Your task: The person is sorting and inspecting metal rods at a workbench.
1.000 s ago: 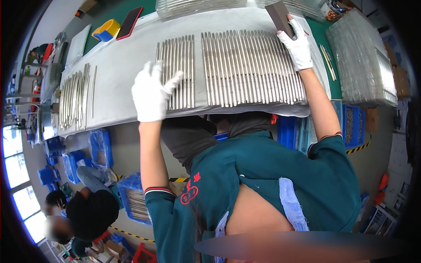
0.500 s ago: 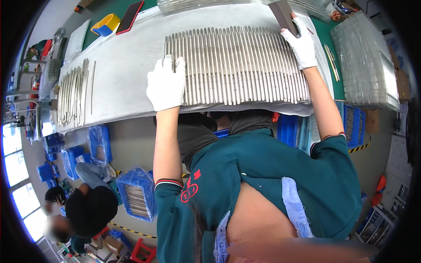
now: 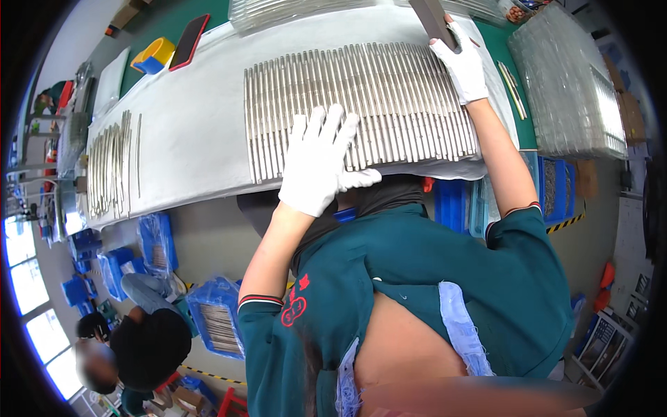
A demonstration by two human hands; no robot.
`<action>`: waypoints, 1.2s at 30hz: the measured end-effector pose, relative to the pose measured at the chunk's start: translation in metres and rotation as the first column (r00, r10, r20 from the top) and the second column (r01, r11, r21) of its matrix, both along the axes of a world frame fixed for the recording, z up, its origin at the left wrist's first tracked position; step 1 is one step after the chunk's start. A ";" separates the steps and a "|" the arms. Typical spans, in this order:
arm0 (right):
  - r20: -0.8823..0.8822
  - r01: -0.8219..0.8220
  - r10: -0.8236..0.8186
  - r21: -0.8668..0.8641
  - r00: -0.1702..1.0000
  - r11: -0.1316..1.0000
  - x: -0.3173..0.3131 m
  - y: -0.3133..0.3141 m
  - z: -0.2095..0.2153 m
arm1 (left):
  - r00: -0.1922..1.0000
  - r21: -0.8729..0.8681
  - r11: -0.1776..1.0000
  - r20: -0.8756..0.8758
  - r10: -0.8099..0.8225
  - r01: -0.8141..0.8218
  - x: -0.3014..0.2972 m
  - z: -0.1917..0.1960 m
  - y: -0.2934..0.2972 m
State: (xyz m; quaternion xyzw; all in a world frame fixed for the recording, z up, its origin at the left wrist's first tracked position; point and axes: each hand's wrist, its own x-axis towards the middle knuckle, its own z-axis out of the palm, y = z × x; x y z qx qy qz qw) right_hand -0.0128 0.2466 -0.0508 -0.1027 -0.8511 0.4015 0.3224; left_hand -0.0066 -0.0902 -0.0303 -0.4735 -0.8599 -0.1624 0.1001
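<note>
I see the left hand [image 3: 316, 163] open, gripping nothing, fingers spread over the metal rods [image 3: 399, 104] rowed on the surface [image 3: 194, 125]; the right hand [image 3: 464, 73] grips the dark block [image 3: 432, 21] near their right end. Uneven pressing, I judge, could skew rods or slide some off the near edge.

"What does the left hand [image 3: 316, 163] hide?"

"Stretches of the metal rods [image 3: 410, 104] beneath it; whether it presses on them, I can't tell."

"And around the right hand [image 3: 464, 69]?"

"The dark block [image 3: 434, 24] at its fingers runs off the upper edge, as do the clear trays [image 3: 299, 10] beyond both hands."

"Anything unclear?"

"The co-worker [image 3: 149, 347], below and left of the left hand, has a blurred head. Contents of the blue bin [image 3: 570, 187], below and right of the right hand, are too small to identify."
</note>
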 end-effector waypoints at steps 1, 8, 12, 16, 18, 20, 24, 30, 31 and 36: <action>0.008 0.000 0.000 -0.030 1.000 1.000 0.000 0.000 0.000 | 1.000 -0.006 1.000 -0.016 -0.010 0.010 -0.003 0.001 0.002; 0.002 -0.026 0.027 -0.102 1.000 0.994 0.000 -0.001 -0.001 | 0.998 -0.018 0.999 -0.049 -0.027 0.026 -0.002 0.003 0.008; -0.019 -0.058 0.055 -0.154 0.998 0.986 -0.003 -0.005 0.000 | 0.998 -0.014 0.998 0.020 -0.065 0.065 0.003 0.003 0.021; 0.009 -0.026 0.028 -0.122 1.000 0.992 -0.001 -0.005 0.002 | 0.995 0.012 0.996 -0.040 -0.091 0.092 0.002 0.001 0.025; -0.014 -0.042 0.041 -0.171 0.999 0.984 -0.001 0.001 -0.004 | 0.991 0.042 0.990 0.001 -0.133 0.133 0.002 0.007 0.030; -0.034 -0.060 0.054 -0.209 0.998 0.976 -0.002 -0.003 -0.002 | 0.988 0.043 0.987 -0.016 -0.153 0.154 0.007 0.011 0.040; -0.024 -0.007 0.006 -0.043 1.000 0.999 -0.004 -0.006 0.002 | 0.934 0.125 0.931 0.067 -0.352 0.342 0.023 0.008 0.083; -0.133 0.037 -0.077 -0.283 0.988 0.958 -0.003 0.003 0.013 | 0.893 0.152 0.885 0.030 -0.449 0.440 0.037 -0.012 0.141; -0.224 0.060 -0.138 -0.322 0.965 0.945 -0.003 0.002 0.019 | 0.896 0.135 0.889 0.017 -0.444 0.438 0.037 -0.011 0.143; -0.257 0.050 -0.250 -0.599 0.934 0.799 0.010 0.017 0.033 | 0.908 0.114 0.901 -0.017 -0.420 0.419 0.039 -0.015 0.149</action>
